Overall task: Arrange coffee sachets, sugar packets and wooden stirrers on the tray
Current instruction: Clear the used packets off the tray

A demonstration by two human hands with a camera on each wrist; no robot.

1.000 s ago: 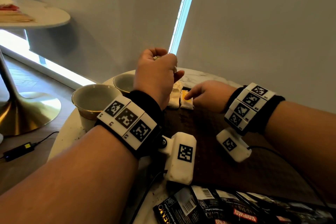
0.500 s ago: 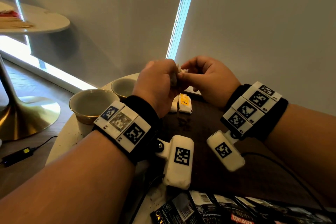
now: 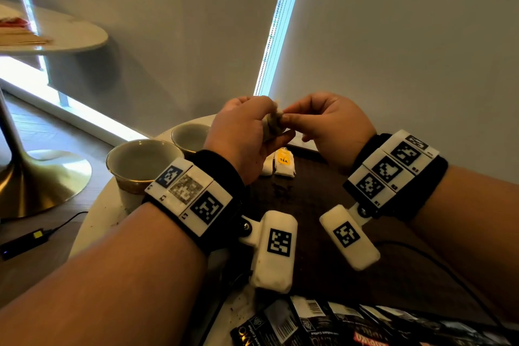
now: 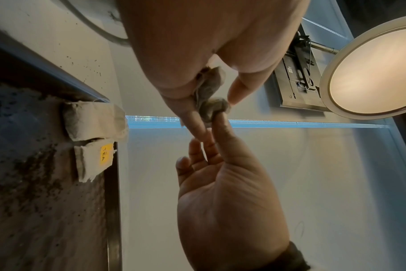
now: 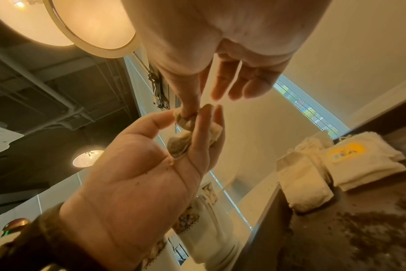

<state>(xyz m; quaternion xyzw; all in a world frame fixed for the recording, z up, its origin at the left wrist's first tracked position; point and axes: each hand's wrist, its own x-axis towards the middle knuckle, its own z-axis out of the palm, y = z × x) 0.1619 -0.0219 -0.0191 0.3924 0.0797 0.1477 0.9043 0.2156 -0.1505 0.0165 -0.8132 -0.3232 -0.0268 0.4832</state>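
Observation:
Above the dark brown tray [image 3: 309, 199], my left hand [image 3: 266, 118] holds a small crumpled pale tea bag [image 3: 273, 128] between thumb and fingers. My right hand [image 3: 295, 121] meets it from the right and pinches the same tea bag [image 5: 186, 139] at its top with thumb and forefinger, as the left wrist view shows on the tea bag [image 4: 211, 95]. Two pale tea sachets [image 3: 283, 161], one with a yellow label, lie side by side at the tray's far end. Several black coffee sachets [image 3: 309, 323] lie fanned out at the near edge.
The tray sits on a round white table [image 3: 95, 222]. Two empty cups [image 3: 140, 160] [image 3: 191, 133] stand on it at the left. Loose dark grains are scattered on the tray [image 5: 371, 229]. A cable and adapter [image 3: 22, 241] lie on the floor at the left.
My right hand has lifted from the sachets on the tray and joined the left hand in the air, taking hold of the tea bag. The left hand stayed raised.

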